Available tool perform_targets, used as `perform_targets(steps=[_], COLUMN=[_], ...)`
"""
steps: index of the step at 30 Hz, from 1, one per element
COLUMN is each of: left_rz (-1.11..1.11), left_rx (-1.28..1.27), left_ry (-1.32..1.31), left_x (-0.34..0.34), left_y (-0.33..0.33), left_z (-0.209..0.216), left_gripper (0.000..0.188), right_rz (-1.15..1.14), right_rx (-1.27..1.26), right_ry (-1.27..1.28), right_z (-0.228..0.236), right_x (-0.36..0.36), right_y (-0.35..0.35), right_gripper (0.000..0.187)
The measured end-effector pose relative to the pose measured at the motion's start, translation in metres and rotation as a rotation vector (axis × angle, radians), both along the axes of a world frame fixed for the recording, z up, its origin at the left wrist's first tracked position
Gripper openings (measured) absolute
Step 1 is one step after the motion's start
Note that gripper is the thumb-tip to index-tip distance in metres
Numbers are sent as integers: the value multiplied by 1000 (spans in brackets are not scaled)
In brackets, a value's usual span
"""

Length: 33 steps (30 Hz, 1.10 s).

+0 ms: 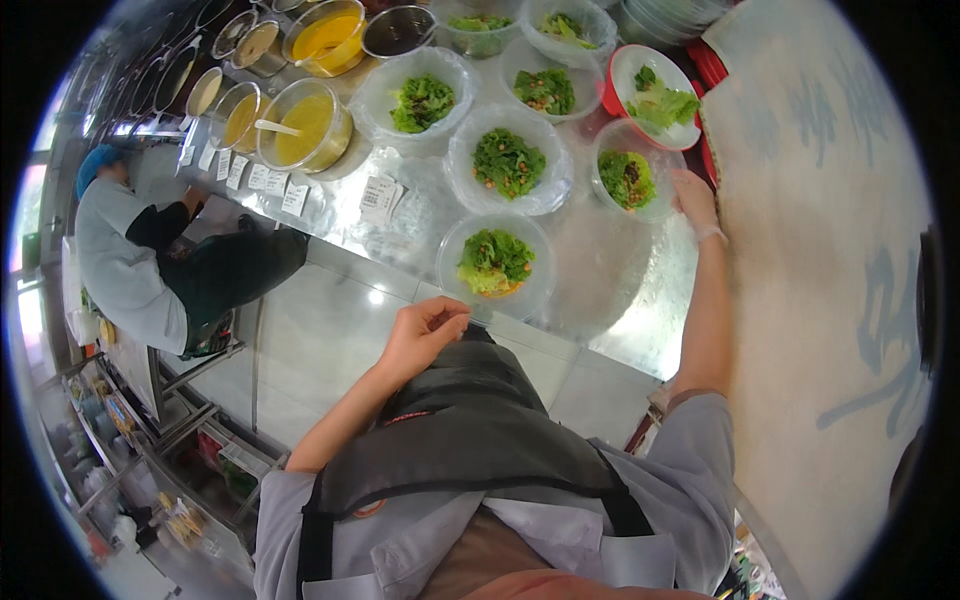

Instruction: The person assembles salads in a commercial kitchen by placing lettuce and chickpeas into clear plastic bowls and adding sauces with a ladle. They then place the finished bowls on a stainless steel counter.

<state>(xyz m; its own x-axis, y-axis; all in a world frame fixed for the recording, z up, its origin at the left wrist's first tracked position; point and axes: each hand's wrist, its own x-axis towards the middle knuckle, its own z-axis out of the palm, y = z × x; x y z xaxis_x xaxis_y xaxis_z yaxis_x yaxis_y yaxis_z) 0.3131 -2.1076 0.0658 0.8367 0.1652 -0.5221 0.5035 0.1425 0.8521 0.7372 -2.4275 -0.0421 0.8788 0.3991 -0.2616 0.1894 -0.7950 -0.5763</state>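
My right hand (pixel 697 203) reaches out along the right side of the counter and grips the rim of a clear plastic bowl (pixel 651 204) with green salad and small brown bits in it. My left hand (pixel 430 330) hangs by the counter's front edge with its fingers curled together. What those fingers hold, if anything, is hidden. Just beyond them stands another clear salad bowl (pixel 535 235), its leaves lying over something orange. A bag-lined bowl (pixel 555 170) of darker leaves and brown bits sits behind that one.
More salad bowls (pixel 458 80) fill the back of the metal counter (pixel 340 220). Tubs of yellow sauce (pixel 335 150) and paper slips (pixel 380 198) lie at the left. A red-and-white bowl (pixel 680 75) stands near the right-hand wall panel (pixel 810 250). A person in a blue cap (pixel 97 160) works at far left.
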Motion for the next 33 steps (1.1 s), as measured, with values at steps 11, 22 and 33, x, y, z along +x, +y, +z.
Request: perform_targets(steps=[11,22,33], left_rz=[122,129,-45], left_rx=[1383,1319,1503], left_ry=[-292,-347,-446], left_x=[121,169,157], left_y=[142,154,162], left_z=[-84,-113,-95], left_gripper=[51,21,35], right_rz=[190,430,269], right_rx=[-127,-304,-138], right_ry=[-642,-694,-922], right_z=[80,33,16], right_x=[-89,-70,-71], right_y=[131,241,234], right_gripper=[32,20,19])
